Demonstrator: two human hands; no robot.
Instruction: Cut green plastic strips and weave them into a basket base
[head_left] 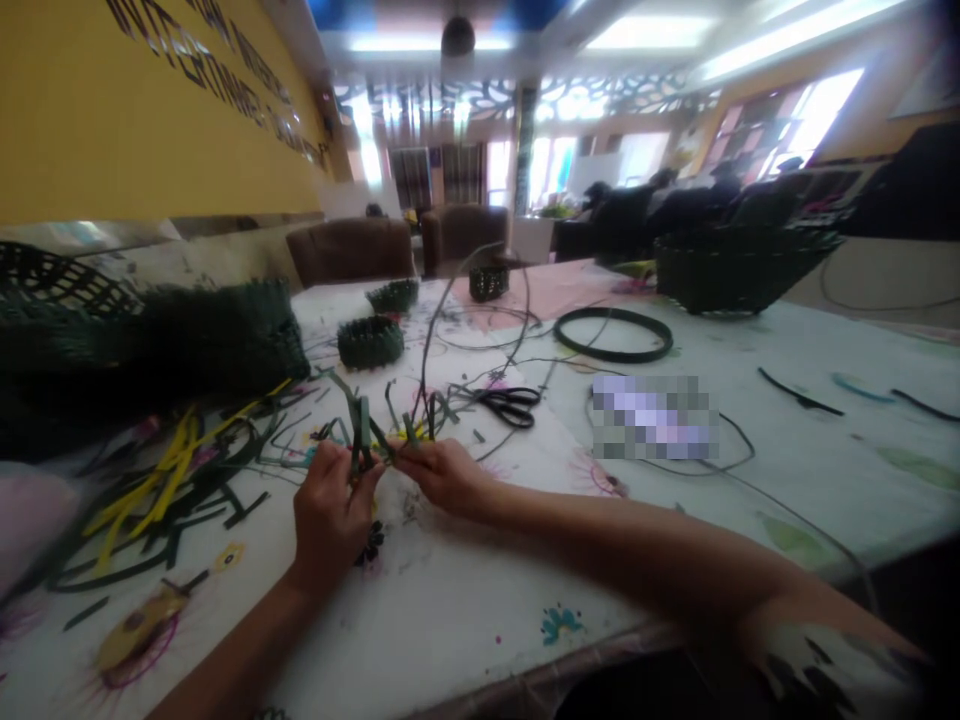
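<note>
Here, our left fingers and right fingers pinch a dark-green piece of flat strips between them; if we loosen, upright ends may slip or catch the thin dark cord just beyond.

Green strips; yellow strips; white tablecloth, flower-patterned.

Two brown, high-backed chairs stand beyond the far edge of the white, flower-patterned table, with a wide, flaring, dark woven basket standing near that edge.
</note>
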